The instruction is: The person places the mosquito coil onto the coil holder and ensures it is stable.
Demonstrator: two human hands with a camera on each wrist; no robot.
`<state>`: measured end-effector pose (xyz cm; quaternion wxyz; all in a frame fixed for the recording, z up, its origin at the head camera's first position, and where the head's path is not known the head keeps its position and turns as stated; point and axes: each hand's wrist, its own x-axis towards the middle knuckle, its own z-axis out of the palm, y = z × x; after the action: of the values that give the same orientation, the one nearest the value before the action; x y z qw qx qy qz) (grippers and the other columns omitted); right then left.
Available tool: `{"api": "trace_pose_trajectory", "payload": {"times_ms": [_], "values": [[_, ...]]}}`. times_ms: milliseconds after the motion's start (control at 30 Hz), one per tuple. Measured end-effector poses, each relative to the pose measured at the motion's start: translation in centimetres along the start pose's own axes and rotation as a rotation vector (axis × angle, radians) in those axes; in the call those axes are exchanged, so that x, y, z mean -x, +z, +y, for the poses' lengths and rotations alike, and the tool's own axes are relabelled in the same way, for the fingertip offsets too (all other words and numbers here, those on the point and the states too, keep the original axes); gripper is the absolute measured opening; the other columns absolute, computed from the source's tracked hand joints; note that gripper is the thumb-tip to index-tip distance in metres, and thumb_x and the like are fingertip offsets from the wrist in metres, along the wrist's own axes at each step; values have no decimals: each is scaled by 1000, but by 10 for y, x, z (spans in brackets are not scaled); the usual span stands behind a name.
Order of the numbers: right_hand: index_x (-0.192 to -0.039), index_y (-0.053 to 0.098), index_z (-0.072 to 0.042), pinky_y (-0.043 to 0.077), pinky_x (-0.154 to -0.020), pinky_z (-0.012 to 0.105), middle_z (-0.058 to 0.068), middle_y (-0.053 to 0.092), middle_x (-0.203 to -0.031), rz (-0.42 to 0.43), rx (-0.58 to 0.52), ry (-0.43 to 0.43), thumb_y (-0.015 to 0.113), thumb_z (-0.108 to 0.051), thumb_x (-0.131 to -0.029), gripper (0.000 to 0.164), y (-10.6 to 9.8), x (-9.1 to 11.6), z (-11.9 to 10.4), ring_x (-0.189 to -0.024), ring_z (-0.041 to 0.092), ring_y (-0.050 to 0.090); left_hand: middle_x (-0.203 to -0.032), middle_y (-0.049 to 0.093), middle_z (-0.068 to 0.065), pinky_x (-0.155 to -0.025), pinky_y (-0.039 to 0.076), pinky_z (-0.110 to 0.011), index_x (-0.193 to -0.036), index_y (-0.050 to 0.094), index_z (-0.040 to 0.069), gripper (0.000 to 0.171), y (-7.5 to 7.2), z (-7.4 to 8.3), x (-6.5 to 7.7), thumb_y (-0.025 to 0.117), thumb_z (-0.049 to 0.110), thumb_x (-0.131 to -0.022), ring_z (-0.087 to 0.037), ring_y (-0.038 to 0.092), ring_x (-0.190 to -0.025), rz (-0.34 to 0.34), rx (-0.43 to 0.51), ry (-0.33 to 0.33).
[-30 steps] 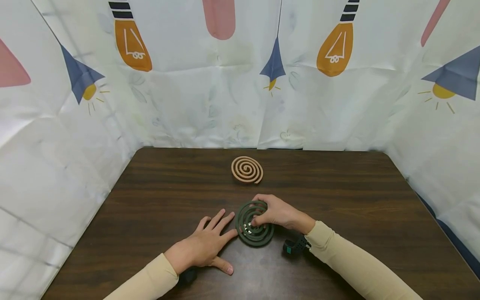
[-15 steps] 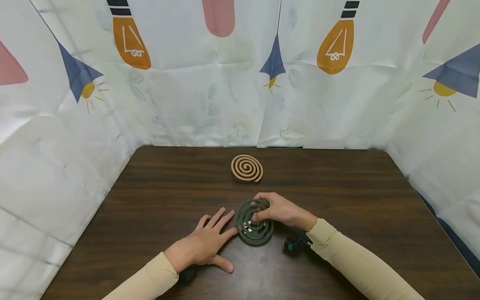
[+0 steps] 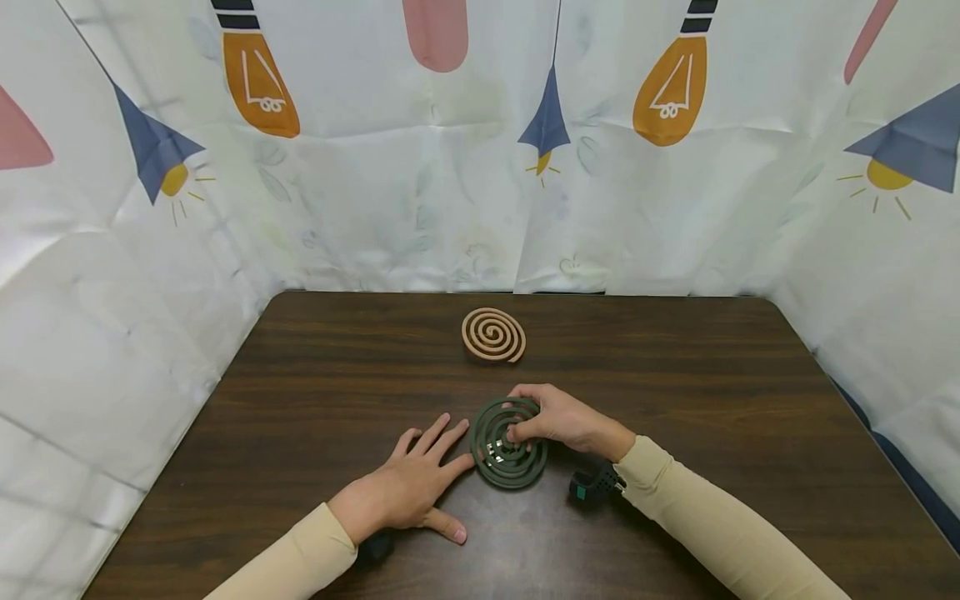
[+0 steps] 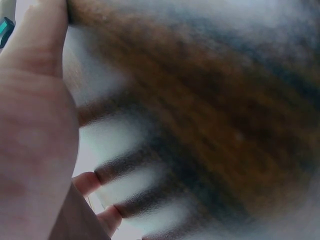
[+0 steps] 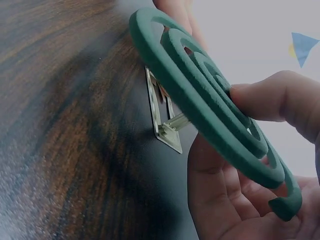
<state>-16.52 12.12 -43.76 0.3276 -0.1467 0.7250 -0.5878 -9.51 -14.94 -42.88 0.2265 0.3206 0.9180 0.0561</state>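
A green mosquito coil (image 5: 187, 102) is pinched by my right hand (image 3: 567, 421), thumb on top near the centre and fingers curled beneath. In the right wrist view the coil is tilted close over the table, on a small metal coil stand (image 5: 170, 136) whose upright part reaches the coil's underside. Flecks of the stand show through the coil's gaps in the head view. My left hand (image 3: 411, 490) lies palm down on the table with fingers spread, its index fingertip right at the coil's left edge.
Farther back on the dark wooden table (image 3: 675, 375) lies a tan mosquito coil (image 3: 492, 335). A white printed curtain (image 3: 360, 208) hangs behind the table and along both sides. A dark wrist camera (image 3: 592, 485) sits below my right wrist.
My right hand has shifted slightly to the right over the green coil, its thumb still near the centre. The left hand and the tan coil stay in place.
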Motion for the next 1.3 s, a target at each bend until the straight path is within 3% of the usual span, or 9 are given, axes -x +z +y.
{"api": "trace_pose_trajectory", "payload": {"times_ms": [1300], "values": [[-123,59,0,60,-66,29,2,74,-90,4,-18,10,75,-2,-86,40,1,4,-2,-76,13,70,-177,7,-9,-122,21,-66,-159,40,30,102,-1,-1,0,62,84,-75,-38,1,-164,10,8,7]]}}
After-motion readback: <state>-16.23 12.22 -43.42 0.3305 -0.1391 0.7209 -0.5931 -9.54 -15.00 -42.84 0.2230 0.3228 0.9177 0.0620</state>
